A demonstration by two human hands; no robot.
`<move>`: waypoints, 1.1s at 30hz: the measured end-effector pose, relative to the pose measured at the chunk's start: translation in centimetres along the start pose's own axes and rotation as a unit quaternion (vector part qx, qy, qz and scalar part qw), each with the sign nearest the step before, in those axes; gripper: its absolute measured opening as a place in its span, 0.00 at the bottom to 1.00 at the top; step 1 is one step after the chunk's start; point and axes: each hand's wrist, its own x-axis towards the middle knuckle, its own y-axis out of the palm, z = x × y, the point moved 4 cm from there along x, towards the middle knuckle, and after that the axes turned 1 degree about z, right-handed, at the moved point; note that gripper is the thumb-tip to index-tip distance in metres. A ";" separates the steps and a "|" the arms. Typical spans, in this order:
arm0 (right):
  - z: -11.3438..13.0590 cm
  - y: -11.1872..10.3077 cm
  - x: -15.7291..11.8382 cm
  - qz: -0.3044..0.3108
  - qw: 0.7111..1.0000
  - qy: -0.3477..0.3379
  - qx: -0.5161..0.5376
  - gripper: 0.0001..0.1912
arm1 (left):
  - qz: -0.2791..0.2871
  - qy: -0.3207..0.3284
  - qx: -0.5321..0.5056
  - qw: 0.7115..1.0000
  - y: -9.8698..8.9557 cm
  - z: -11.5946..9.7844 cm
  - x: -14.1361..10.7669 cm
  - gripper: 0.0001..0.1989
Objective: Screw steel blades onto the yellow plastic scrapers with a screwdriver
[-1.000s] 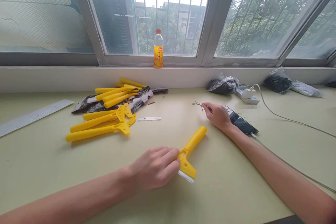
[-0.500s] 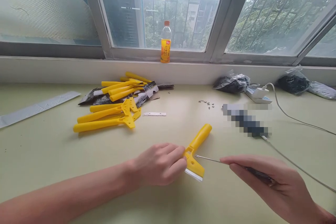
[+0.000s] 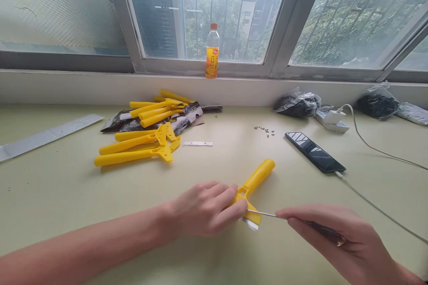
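My left hand (image 3: 214,209) is closed on the head of a yellow scraper (image 3: 257,178) that lies on the table, handle pointing away to the right. A strip of metal blade (image 3: 250,224) shows along the scraper's near edge. In my right hand (image 3: 344,231) is a screwdriver (image 3: 264,213) with a thin metal shaft, held low and almost level. Its tip reaches the scraper head beside my left thumb; the thumb hides the exact contact point. Several small screws (image 3: 266,130) lie loose farther back on the table.
Several yellow scraper handles (image 3: 133,158) lie at the left, some on black packaging (image 3: 115,122). A loose blade (image 3: 198,144) rests beside them. On the right are a phone (image 3: 316,152) with its cable, a power strip (image 3: 332,122) and bagged black items (image 3: 297,104). A bottle (image 3: 211,60) stands on the sill.
The screwdriver tip has moved from the scraper's neck down to its head, close to the blade. My left thumb has slid forward over the head, covering part of it.
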 end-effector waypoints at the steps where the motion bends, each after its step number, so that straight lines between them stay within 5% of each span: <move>1: 0.1 0.0 0.0 0.000 1.000 -0.002 -0.001 0.14 | -0.001 0.003 0.001 1.000 0.0 0.0 0.0 0.10; 23: -0.1 -0.9 -0.4 -0.020 0.999 0.047 0.009 0.11 | -0.037 0.022 0.028 0.999 -0.3 -0.2 0.0 0.08; 29: -3.8 -3.3 0.7 -0.185 0.962 0.202 -0.001 0.12 | -0.028 0.005 -0.001 1.000 -0.3 0.1 -0.3 0.09; 33: -7.9 -4.2 4.0 -0.208 0.942 0.260 -0.032 0.18 | -0.015 -0.107 -0.138 0.985 0.4 1.4 -1.0 0.13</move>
